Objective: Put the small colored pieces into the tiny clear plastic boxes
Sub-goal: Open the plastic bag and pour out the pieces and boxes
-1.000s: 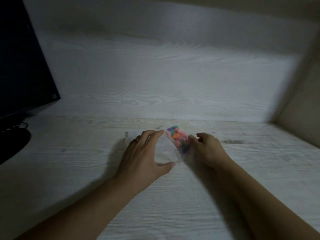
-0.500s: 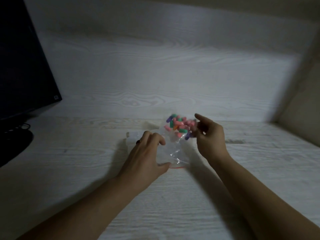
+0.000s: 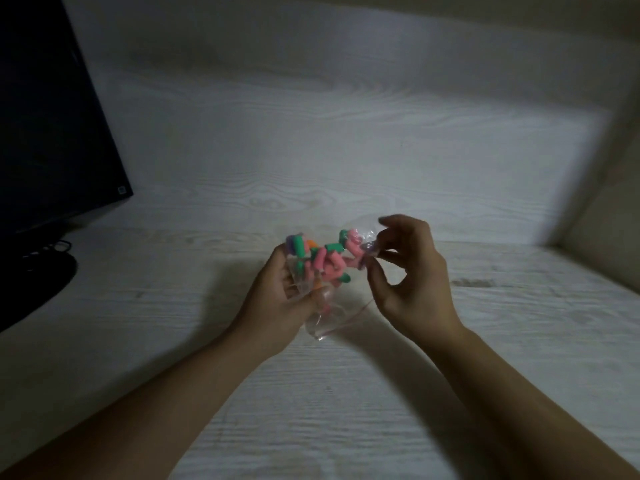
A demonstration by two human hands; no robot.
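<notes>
While held aloft, bag of pieces (image 3: 327, 268) between both hands (image 3: 349, 282)

Single head-worn view, looking forward and down

The wide-angle camera sits above the counter (image 3: 381, 410) and faces a wood-grain back wall (image 3: 346, 150); both forearms reach in from the lower edge, close to the lens, and a dark monitor (image 3: 45, 116) cuts the left side.

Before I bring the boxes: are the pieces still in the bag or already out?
In. The colored pieces sit bunched inside the clear bag, held up by the left hand and right hand.
</notes>
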